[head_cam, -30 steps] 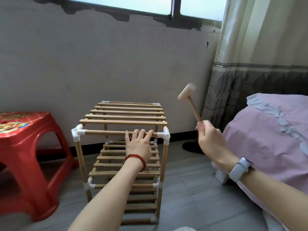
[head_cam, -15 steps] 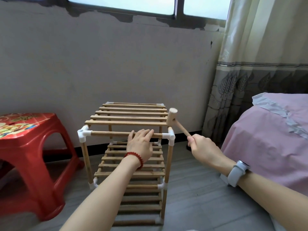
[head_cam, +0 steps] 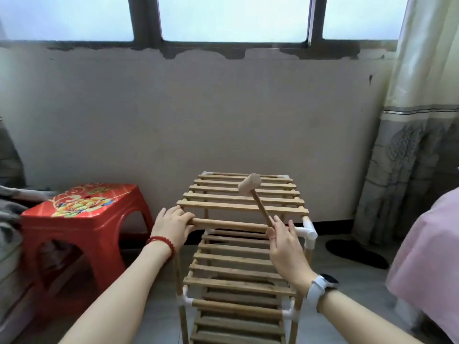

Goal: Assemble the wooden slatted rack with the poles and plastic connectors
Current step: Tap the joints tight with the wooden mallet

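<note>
The wooden slatted rack (head_cam: 243,203) stands upright on the floor in front of me, with several slatted shelves, round poles and white plastic connectors. My left hand (head_cam: 172,225) covers the near left top corner, fingers wrapped over the front pole (head_cam: 231,225). My right hand (head_cam: 285,243) grips the handle of a small wooden mallet (head_cam: 249,184), whose head hovers over the top shelf slats. The white connector (head_cam: 308,232) at the near right top corner shows just right of my right hand.
A red plastic stool (head_cam: 82,219) stands close to the rack's left side. A bed with a pink cover (head_cam: 427,256) fills the right edge, with a curtain (head_cam: 417,145) behind it. The wall runs just behind the rack. A dark mat (head_cam: 357,253) lies on the floor at the right.
My left hand slid left along the front pole to the left corner. The mallet swung down onto the near right corner, then moved over the top slats. My view tilted up.
</note>
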A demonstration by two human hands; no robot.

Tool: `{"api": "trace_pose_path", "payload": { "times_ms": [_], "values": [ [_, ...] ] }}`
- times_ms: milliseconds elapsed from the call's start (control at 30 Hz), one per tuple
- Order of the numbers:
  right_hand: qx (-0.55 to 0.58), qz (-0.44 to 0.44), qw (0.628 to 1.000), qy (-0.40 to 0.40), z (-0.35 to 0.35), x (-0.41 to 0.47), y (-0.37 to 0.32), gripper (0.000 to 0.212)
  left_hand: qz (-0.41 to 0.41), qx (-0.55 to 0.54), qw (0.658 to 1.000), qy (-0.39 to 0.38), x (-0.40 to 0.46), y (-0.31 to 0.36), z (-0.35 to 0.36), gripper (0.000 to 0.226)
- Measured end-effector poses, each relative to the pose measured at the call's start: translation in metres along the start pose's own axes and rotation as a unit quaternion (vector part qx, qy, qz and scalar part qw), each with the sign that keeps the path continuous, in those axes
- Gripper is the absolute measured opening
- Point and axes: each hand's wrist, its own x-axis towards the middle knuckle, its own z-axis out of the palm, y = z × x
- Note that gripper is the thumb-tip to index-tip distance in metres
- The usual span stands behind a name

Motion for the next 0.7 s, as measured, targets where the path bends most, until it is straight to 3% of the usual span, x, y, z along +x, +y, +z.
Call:
{"api": "trace_pose_path", "payload": {
  "times_ms": [100,200,367,500,633,700],
  "values": [
    [-0.048,-0.015,0.999,0.017,-0.012,0.010,0.019,0.041,0.043,-0.011,0.997,0.070,-0.012,0.018,-0.005,0.027],
    [-0.080,0.028,0.996,0.008,-0.036,0.029,0.031,0.038,0.065,-0.037,0.990,0.120,-0.029,0.056,-0.014,0.025],
    [-0.035,0.090,0.995,0.038,-0.080,0.046,0.043,0.032,0.090,-0.120,0.989,-0.013,-0.055,0.148,-0.027,0.048],
    [0.054,0.053,0.988,0.133,-0.112,0.028,0.047,0.030,0.160,-0.285,0.941,-0.085,-0.054,0.199,-0.042,0.057],
    [-0.070,0.019,0.994,0.086,-0.154,-0.003,0.050,0.029,0.180,-0.427,0.886,0.013,-0.046,0.235,-0.045,0.044],
    [-0.116,0.019,0.991,0.066,-0.173,-0.019,0.046,0.028,0.181,-0.407,0.892,0.082,-0.048,0.239,-0.038,0.039]
  ]
}}
